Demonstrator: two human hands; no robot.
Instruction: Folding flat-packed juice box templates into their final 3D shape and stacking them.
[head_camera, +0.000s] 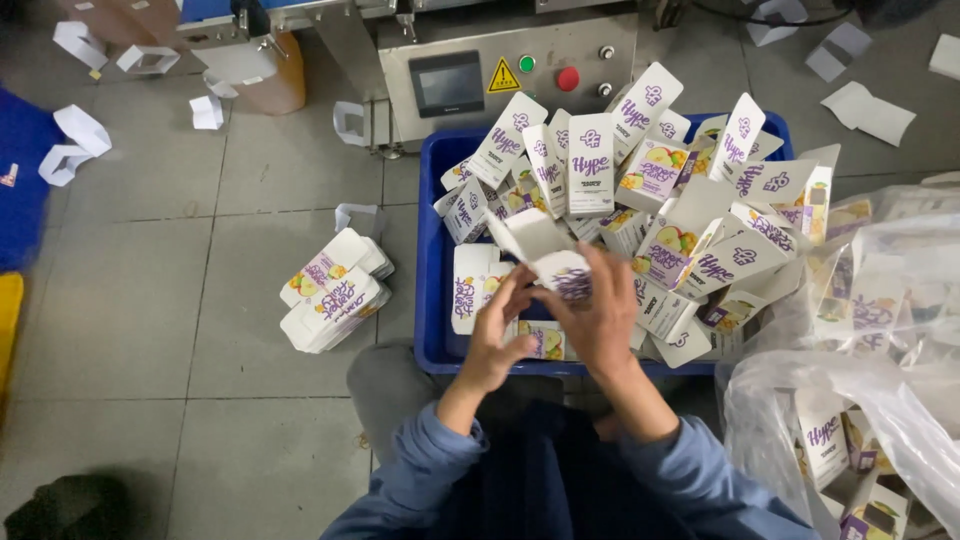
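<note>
A grey tiled floor (150, 330) fills the view, with a steel machine panel (505, 75) at twelve o'clock carrying a dark screen and coloured buttons. Below it sits a blue plastic crate (432, 300), heaped with opened white cartons (650, 170) printed in purple with fruit pictures, their top flaps standing up. At three to five o'clock a clear plastic bag (850, 400) holds more of the same cartons. At nine o'clock of the crate a stack of flattened cartons (335, 290) lies on the floor, and loose white card scraps (75, 140) are scattered toward ten o'clock.

Over the crate's near rim, at six o'clock, both hands meet on one small carton (555, 262). The left hand (495, 335) pinches its lower left edge with curled fingers; the right hand (605, 315) wraps its right side, fingers closed across the printed face. Its open flap points toward eleven o'clock.

The carton looks light, thin paperboard: stiff along its folds but easily crushed on the panels. It is best held by the corner edges and creases, with gentle pressure.
</note>
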